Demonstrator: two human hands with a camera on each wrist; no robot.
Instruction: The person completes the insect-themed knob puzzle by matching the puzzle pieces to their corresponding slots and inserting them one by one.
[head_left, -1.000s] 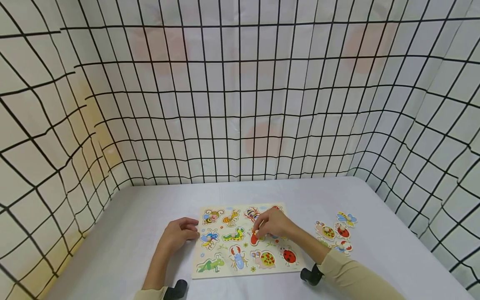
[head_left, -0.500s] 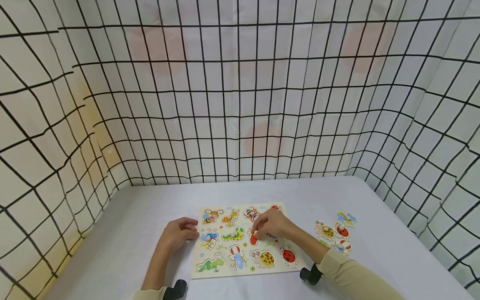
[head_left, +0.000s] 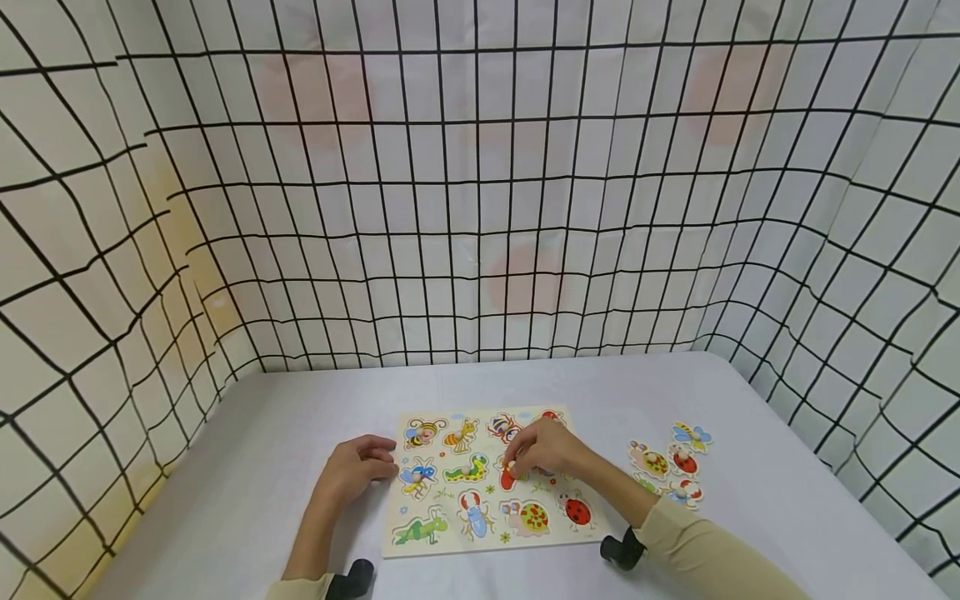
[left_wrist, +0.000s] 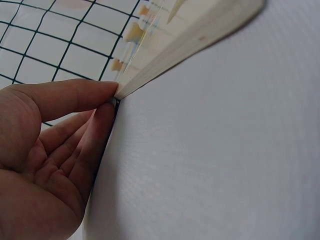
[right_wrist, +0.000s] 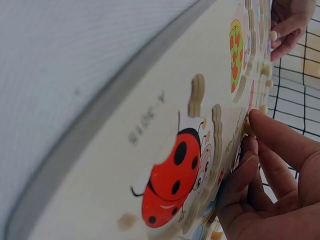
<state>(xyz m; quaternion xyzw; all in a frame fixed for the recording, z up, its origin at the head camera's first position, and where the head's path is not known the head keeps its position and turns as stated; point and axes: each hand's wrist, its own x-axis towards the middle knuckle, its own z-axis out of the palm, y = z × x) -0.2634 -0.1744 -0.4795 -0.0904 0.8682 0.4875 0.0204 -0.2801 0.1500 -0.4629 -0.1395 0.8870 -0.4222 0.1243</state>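
Observation:
A wooden peg puzzle board [head_left: 453, 545] printed with bright insects lies flat on the table. My left hand [head_left: 356, 472] rests beside the board's left edge, its thumb and index fingertips touching that edge. In the left wrist view, the thumb [left_wrist: 80, 97] meets the board's side close above the white cloth. Over the right-middle of the board, my right hand [head_left: 546, 448] pinches the small knob of a red puzzle piece [head_left: 507, 478]. The fingers partly hide this piece, which sits at its place in the middle row. A printed ladybug [right_wrist: 175, 177] shows near the board's corner in the right wrist view.
Several loose insect puzzle pieces, among them a blue-winged one [head_left: 693, 437] and a red one [head_left: 684, 460], lie in a cluster right of the board. A pegged caterpillar piece [head_left: 468, 469] sits on the board. Black grid netting [head_left: 480, 233] encloses the table's back and sides.

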